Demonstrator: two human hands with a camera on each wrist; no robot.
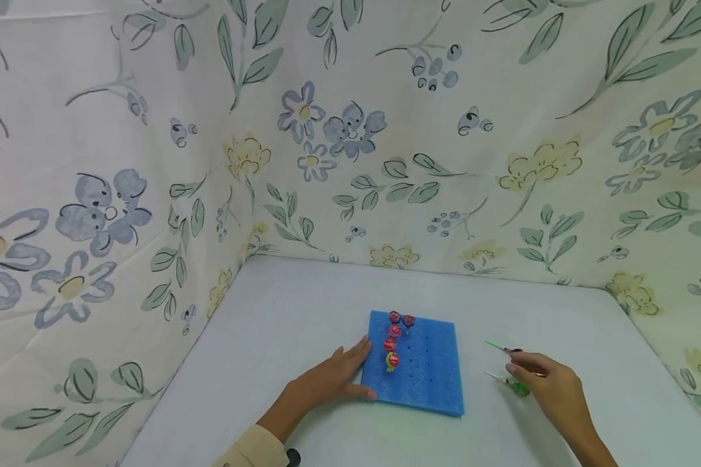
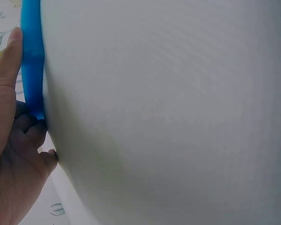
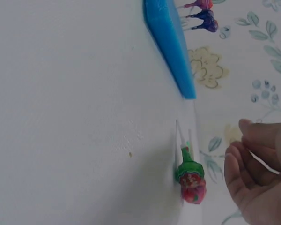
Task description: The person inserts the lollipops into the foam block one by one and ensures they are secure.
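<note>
My left hand (image 1: 339, 377) rests against the left edge of a blue foam board (image 1: 426, 383), fingers along the side and thumb at the near corner. Lollipops stand stick-down in the board: several red-wrapped ones (image 1: 390, 345) in the left column, the nearest a yellow-and-red lollipop (image 1: 392, 360). A dark red lollipop (image 1: 408, 320) heads the second column. Right of the board, my right hand (image 1: 555, 389) hovers with loosely bent fingers over two lollipops. In the right wrist view, a green-wrapped lollipop (image 3: 190, 171) and a pink lollipop (image 3: 193, 195) lie together, apart from the fingertips.
Small holes run in rows across the board. The white table (image 1: 304, 292) meets a floral cloth (image 1: 397, 194) at the back and sides. A dark round object (image 1: 293, 456) shows beside the left sleeve (image 1: 257, 449).
</note>
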